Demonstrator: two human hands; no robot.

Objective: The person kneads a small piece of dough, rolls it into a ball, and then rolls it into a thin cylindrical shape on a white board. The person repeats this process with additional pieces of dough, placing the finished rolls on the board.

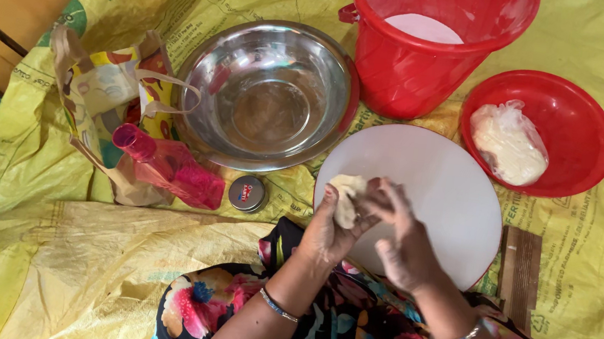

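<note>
A pale lump of dough (346, 197) sits in my left hand (329, 229), which cups it from below over the near edge of a round white board (451, 186). My right hand (404, 238) presses on the dough from the right, fingers bent against it. Both wrists wear thin bangles. My lap, in dark floral cloth, lies just under the hands.
An empty steel bowl (269, 94) stands at the back, a red bucket (430, 44) to its right. A red bowl (541, 132) holds dough in clear plastic. A pink bottle (166, 165), a small round tin (248, 194) and a printed bag (110, 87) lie left on yellow sheeting (42, 253).
</note>
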